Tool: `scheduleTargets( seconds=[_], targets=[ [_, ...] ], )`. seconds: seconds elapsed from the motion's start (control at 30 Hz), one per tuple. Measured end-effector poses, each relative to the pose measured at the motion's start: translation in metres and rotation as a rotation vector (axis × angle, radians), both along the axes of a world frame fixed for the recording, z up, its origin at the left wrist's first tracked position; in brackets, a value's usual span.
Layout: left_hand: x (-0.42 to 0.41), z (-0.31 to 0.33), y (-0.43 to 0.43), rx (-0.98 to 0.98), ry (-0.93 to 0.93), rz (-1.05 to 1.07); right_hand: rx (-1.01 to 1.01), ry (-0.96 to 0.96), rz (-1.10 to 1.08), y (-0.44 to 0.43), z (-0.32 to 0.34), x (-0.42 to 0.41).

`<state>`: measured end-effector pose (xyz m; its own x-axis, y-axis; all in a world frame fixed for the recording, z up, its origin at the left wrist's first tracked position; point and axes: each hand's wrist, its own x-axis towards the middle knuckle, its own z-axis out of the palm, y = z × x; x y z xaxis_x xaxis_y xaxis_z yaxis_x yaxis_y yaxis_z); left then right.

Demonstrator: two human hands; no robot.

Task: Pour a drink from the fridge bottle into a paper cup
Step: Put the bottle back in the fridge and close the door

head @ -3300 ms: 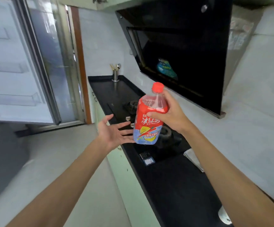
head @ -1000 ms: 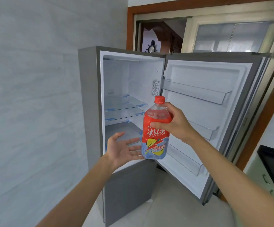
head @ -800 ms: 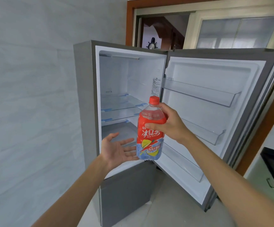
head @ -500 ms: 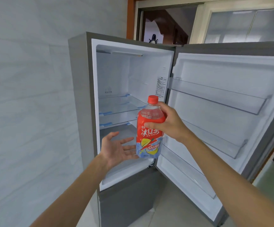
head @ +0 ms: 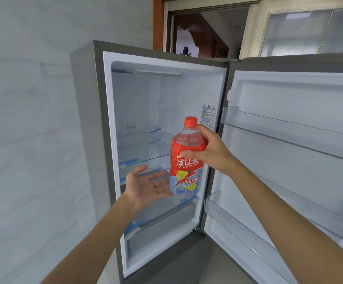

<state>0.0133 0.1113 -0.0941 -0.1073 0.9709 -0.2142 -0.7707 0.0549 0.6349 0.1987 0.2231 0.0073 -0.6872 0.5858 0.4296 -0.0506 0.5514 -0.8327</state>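
A plastic ice tea bottle [head: 186,167] with a red label and red cap stands upright in the air in front of the open fridge [head: 146,111]. My right hand [head: 211,152] grips it around the shoulder, thumb across the front. My left hand [head: 146,186] is held palm up beside the bottle's base, fingers straight and reaching under it. No paper cup is in view.
The fridge compartment holds only glass shelves [head: 144,148]. Its door [head: 293,160] swings wide to the right, with see-through racks. A pale tiled wall [head: 33,119] runs along the left. A doorway [head: 203,33] shows behind the fridge.
The view turned from the stove counter to the open fridge and has come closer to it. The bottle stays in my right hand, my left hand still open under it.
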Motion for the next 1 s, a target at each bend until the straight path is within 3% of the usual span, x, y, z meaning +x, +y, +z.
scheduleTargets(
  seconds=[0.53,1.0],
  targets=[
    [-0.063,0.000,0.097,-0.016,0.003,0.154,-0.005,0.001,0.131,0.119,0.000,-0.080],
    [-0.139,-0.003,0.180,-0.053,0.003,0.557,-0.005,0.005,0.339,0.232,-0.003,-0.211]
  ],
)
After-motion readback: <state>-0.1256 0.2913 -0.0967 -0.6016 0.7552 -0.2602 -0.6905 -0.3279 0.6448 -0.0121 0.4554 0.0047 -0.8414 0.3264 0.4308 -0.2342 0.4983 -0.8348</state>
